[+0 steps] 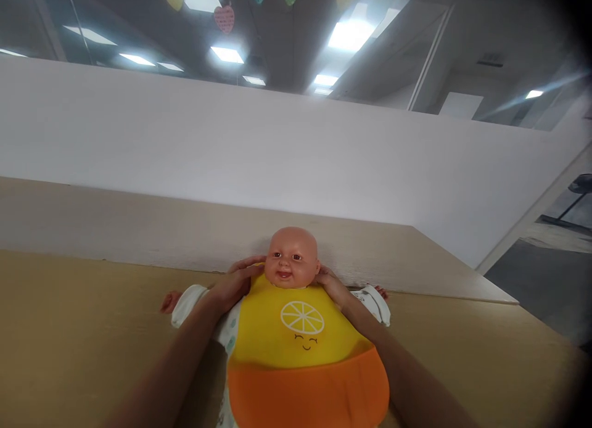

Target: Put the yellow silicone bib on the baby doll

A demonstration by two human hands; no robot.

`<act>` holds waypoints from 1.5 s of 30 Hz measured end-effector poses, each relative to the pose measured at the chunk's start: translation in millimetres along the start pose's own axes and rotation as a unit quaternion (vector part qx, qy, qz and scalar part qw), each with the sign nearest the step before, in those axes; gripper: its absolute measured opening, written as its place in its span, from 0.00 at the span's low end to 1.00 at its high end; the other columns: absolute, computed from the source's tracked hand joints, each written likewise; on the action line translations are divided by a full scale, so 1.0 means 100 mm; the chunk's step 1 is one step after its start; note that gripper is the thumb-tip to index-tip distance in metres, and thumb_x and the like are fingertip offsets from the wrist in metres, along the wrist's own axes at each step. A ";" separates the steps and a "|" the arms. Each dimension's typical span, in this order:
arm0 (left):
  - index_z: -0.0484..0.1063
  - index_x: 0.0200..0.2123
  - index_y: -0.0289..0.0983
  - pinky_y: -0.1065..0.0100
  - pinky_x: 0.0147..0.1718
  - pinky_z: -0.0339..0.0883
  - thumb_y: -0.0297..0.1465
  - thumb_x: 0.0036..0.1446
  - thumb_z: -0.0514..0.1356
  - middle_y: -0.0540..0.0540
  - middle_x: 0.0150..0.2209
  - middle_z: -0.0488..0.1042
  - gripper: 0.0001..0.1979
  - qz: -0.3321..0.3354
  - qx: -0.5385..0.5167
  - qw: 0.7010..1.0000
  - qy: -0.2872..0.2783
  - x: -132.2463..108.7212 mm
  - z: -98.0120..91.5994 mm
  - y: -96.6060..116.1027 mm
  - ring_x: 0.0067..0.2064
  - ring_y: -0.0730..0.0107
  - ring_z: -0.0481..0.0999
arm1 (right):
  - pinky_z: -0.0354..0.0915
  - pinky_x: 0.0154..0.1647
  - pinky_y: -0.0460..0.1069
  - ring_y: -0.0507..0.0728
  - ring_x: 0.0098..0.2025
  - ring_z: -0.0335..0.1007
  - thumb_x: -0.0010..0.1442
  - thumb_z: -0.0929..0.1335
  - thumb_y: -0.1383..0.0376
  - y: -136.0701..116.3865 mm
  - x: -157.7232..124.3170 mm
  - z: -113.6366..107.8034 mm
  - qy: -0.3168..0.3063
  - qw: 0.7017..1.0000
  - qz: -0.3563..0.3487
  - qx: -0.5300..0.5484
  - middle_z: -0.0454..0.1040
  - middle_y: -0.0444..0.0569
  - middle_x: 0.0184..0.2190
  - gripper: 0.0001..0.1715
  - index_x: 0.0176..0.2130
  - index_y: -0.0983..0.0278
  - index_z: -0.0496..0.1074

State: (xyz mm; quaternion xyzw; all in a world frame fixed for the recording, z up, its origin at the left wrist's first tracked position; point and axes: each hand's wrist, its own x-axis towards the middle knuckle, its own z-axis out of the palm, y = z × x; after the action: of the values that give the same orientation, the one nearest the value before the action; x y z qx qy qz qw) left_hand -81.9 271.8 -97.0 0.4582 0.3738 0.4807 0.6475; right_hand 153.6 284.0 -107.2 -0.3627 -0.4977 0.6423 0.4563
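A baby doll lies face up with its head toward the wall, in a white patterned outfit. Over its chest is a yellow bib with a citrus slice and a smiling face, and an orange catch pocket at the bottom. My left hand is at the left of the doll's neck, fingers closed on the bib's upper edge. On the other side, my right hand holds the bib by the neck; its fingertips are hidden behind the doll's head. The doll's arms stretch out sideways beneath my forearms.
The doll lies on a light wooden tabletop. Behind its head runs a pale raised board against a white wall. Glass above the wall carries colourful paper cutouts. Grey floor shows at the right.
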 end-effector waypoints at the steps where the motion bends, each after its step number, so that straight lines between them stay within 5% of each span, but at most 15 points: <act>1: 0.72 0.48 0.38 0.65 0.37 0.67 0.32 0.48 0.65 0.42 0.40 0.78 0.21 -0.003 0.008 1.000 -0.007 0.00 0.01 0.00 0.41 0.59 0.76 | 0.65 0.31 0.48 0.55 0.30 0.69 0.41 0.68 0.68 -0.01 0.00 0.01 0.007 1.000 -0.002 0.003 0.75 0.46 0.30 0.14 0.34 0.62 0.71; 12: 0.63 0.57 0.41 0.62 0.40 0.70 0.29 0.50 0.63 0.40 0.44 0.77 0.29 -0.028 -0.068 0.997 -0.037 0.03 0.07 0.01 0.41 0.57 0.78 | 0.61 0.31 0.46 0.52 0.30 0.66 0.42 0.68 0.65 -0.07 0.09 0.02 0.027 0.994 -0.058 -0.086 0.74 0.43 0.27 0.09 0.29 0.64 0.73; 17: 0.55 0.62 0.43 0.59 0.43 0.69 0.29 0.52 0.62 0.39 0.50 0.74 0.35 -0.019 -0.089 0.994 -0.060 0.05 0.04 -0.02 0.45 0.55 0.76 | 0.59 0.32 0.46 0.53 0.30 0.64 0.41 0.62 0.69 0.00 0.18 -0.05 0.076 0.962 -0.143 -0.219 0.74 0.44 0.27 0.10 0.25 0.66 0.72; 27: 0.54 0.62 0.47 0.60 0.44 0.68 0.29 0.54 0.59 0.43 0.51 0.73 0.33 -0.026 -0.152 0.982 -0.113 0.04 0.11 0.00 0.48 0.55 0.74 | 0.61 0.32 0.48 0.57 0.34 0.69 0.45 0.61 0.69 -0.02 0.21 -0.10 0.076 0.921 -0.191 -0.332 0.78 0.48 0.33 0.15 0.31 0.66 0.74; 31: 0.55 0.61 0.49 0.60 0.45 0.67 0.29 0.53 0.59 0.45 0.50 0.74 0.32 -0.028 -0.168 0.978 -0.123 0.05 0.08 -0.02 0.48 0.56 0.75 | 0.62 0.34 0.47 0.56 0.34 0.69 0.44 0.59 0.70 -0.18 0.19 -0.13 0.040 0.928 -0.192 -0.317 0.77 0.47 0.33 0.17 0.31 0.66 0.74; 37: 0.56 0.61 0.48 0.59 0.45 0.67 0.31 0.56 0.57 0.45 0.49 0.74 0.30 -0.039 -0.180 0.976 -0.119 0.04 0.07 -0.02 0.47 0.56 0.75 | 0.55 0.21 0.44 0.50 0.21 0.61 0.43 0.61 0.67 -0.46 0.09 -0.13 0.037 0.967 -0.083 -0.239 0.74 0.43 0.24 0.27 0.44 0.65 0.72; 45: 0.55 0.61 0.46 0.57 0.48 0.64 0.44 0.59 0.52 0.42 0.52 0.72 0.28 -0.034 -0.209 0.968 -0.135 0.02 0.12 0.06 0.52 0.54 0.72 | 0.59 0.27 0.45 0.52 0.29 0.66 0.44 0.62 0.68 -0.41 0.09 -0.11 0.051 0.960 -0.135 -0.239 0.77 0.46 0.33 0.23 0.41 0.63 0.74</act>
State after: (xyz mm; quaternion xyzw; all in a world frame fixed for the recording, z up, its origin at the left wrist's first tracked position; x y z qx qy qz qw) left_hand -71.5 271.4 -87.8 0.3603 0.1894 0.4591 0.7896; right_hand 170.4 299.1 -70.5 -0.4226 -0.6575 0.4174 0.4636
